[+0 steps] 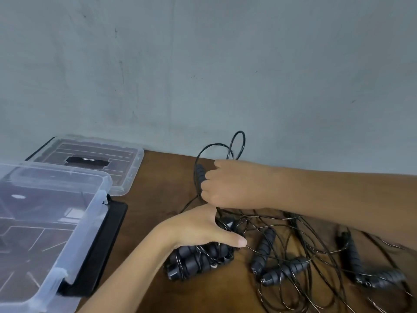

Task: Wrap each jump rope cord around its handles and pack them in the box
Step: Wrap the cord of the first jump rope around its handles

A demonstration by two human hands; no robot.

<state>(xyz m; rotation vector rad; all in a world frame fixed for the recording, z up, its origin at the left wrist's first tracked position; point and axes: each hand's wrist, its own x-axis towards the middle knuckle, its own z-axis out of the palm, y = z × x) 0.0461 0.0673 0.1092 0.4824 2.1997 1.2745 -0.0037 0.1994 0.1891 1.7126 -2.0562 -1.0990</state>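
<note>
Head cam looked down on the bench with a real mess of black cord on it. The right hand was curled round one foam handle, holding it upright clear of the pile, probably so the cord looping up behind it could be pulled free of the others. The left hand lay open, thumb stretched out and fingers hidden behind the right wrist, pressing down on the tangle just above an already wrapped bundle. My guess is that it pinned the heap so only one rope lifted.

Two more pairs of handles, a middle pair and a far-right pair, lay loose in the cords, not wound yet. The clear box sat at the left edge with nothing packed that I could see, and its lid lay flat behind it, out of the way. So it was early days, untangling more than wrapping.
</note>
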